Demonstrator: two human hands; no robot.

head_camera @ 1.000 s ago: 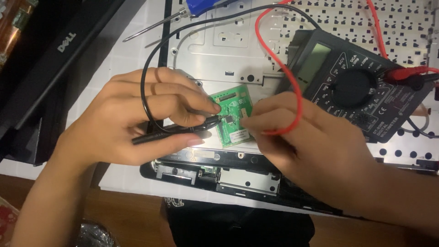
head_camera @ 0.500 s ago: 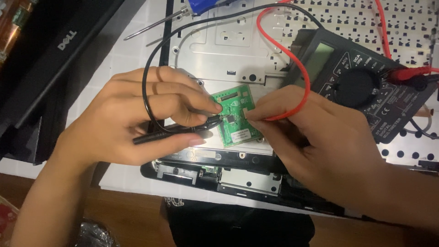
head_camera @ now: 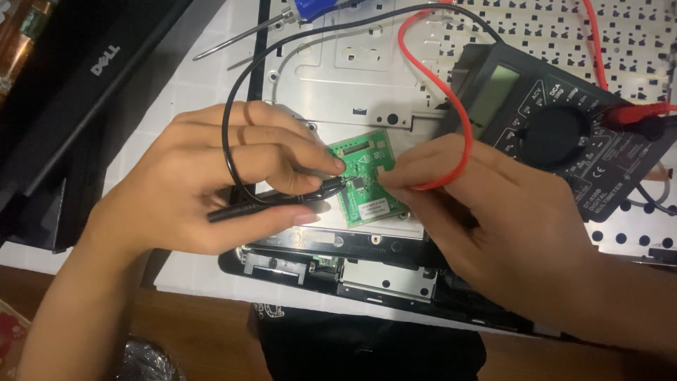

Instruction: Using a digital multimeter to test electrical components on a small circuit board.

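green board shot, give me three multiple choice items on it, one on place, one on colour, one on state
1. Where does the multimeter lie?
A. right of the green circuit board
B. left of it
C. under it

2. What colour is the lead looping over the right hand?
A. yellow
B. red
C. blue

3. How does the left hand stand?
A. open and flat
B. off the table
C. pinching the black probe

Answers: 1 A, the meter sits at upper right; 2 B, the red lead arcs to those fingers; 3 C, thumb and fingers close on the probe at the board.

Red probe tip hidden behind right hand; screwdriver handle cut off.
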